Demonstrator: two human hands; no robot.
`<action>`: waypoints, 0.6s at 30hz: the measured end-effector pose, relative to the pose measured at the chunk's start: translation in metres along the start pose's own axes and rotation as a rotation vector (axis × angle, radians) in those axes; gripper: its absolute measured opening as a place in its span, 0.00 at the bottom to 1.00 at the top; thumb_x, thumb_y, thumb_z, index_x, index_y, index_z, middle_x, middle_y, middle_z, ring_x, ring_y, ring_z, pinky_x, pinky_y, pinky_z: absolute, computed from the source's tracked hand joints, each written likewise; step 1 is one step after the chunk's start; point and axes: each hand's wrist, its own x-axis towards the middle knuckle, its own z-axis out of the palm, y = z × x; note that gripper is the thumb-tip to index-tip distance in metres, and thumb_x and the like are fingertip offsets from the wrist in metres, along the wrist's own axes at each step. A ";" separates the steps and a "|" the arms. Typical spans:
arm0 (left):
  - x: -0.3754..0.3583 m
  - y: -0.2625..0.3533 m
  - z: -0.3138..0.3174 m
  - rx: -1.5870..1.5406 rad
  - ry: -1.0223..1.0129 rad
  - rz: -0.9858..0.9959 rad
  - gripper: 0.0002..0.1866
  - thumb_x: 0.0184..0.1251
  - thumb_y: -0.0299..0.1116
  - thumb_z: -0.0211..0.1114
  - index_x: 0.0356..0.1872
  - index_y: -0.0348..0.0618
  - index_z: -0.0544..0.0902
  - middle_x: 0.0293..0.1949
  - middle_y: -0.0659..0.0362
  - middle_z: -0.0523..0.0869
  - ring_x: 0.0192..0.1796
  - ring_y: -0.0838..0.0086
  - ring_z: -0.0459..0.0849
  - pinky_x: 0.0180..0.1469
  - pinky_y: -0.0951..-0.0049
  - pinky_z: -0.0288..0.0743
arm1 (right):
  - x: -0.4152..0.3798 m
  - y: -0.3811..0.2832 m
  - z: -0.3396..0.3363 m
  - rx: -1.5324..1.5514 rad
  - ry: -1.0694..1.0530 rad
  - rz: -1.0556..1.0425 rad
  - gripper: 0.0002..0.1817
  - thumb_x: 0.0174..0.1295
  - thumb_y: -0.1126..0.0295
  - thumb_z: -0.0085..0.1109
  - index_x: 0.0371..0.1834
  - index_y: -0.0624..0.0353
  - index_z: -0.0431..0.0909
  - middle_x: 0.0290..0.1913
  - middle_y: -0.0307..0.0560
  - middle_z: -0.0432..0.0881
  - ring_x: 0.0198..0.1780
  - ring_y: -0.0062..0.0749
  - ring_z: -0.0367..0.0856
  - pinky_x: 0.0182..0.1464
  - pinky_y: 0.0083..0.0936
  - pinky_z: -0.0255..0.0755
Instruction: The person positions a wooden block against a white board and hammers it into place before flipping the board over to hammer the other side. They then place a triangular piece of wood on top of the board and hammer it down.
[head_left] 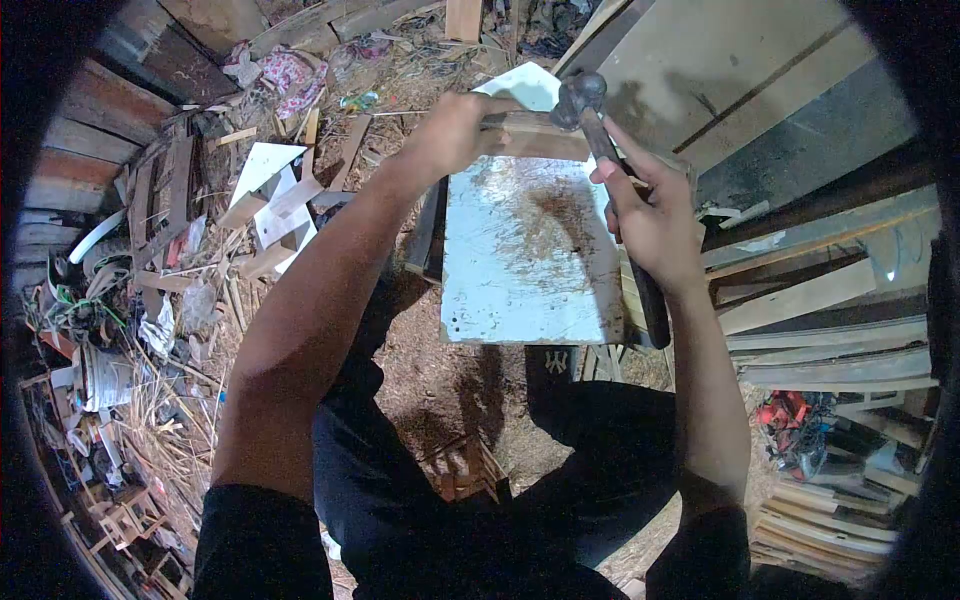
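Note:
A worn white board (530,260) with brown scuffs lies in front of my knees. Across its far end is a wooden piece (535,138). My left hand (455,130) is closed on the left end of this piece. My right hand (650,205) is wrapped round the handle of a hammer (590,110). The hammer's dark head is at the right end of the wooden piece; whether they touch, I cannot tell. The handle's dark lower end points back toward my body.
White offcuts (270,200) and wood scraps lie on the littered floor at left. Large panels (740,80) lean at the upper right. Curved wooden strips (820,530) are stacked at the lower right, near a red and black object (785,415).

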 end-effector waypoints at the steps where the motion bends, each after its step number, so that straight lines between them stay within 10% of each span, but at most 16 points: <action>1: 0.000 0.002 0.000 0.028 -0.005 -0.015 0.25 0.61 0.34 0.76 0.60 0.41 0.84 0.50 0.40 0.88 0.51 0.50 0.89 0.55 0.56 0.81 | -0.001 0.004 0.001 -0.051 0.007 -0.078 0.22 0.72 0.71 0.61 0.69 0.57 0.78 0.38 0.39 0.85 0.35 0.18 0.78 0.39 0.20 0.74; 5: 0.002 -0.004 0.003 0.032 -0.004 0.020 0.26 0.60 0.33 0.76 0.61 0.44 0.84 0.49 0.40 0.88 0.51 0.49 0.89 0.56 0.56 0.80 | -0.006 0.002 -0.002 0.012 -0.005 0.026 0.23 0.72 0.71 0.61 0.70 0.59 0.77 0.40 0.41 0.86 0.41 0.19 0.80 0.45 0.20 0.74; 7: 0.003 -0.010 0.008 0.029 0.040 0.061 0.26 0.60 0.32 0.76 0.62 0.46 0.84 0.49 0.40 0.88 0.51 0.48 0.88 0.56 0.56 0.80 | -0.007 0.006 -0.002 0.027 -0.009 0.016 0.24 0.76 0.68 0.57 0.75 0.48 0.73 0.35 0.36 0.82 0.21 0.14 0.69 0.22 0.17 0.65; 18: 0.006 -0.002 0.009 -0.075 0.031 0.018 0.28 0.58 0.32 0.78 0.62 0.43 0.83 0.50 0.41 0.89 0.51 0.51 0.90 0.55 0.58 0.81 | -0.007 0.002 -0.006 0.018 0.002 0.074 0.23 0.76 0.68 0.56 0.74 0.48 0.75 0.32 0.36 0.80 0.21 0.12 0.69 0.22 0.17 0.64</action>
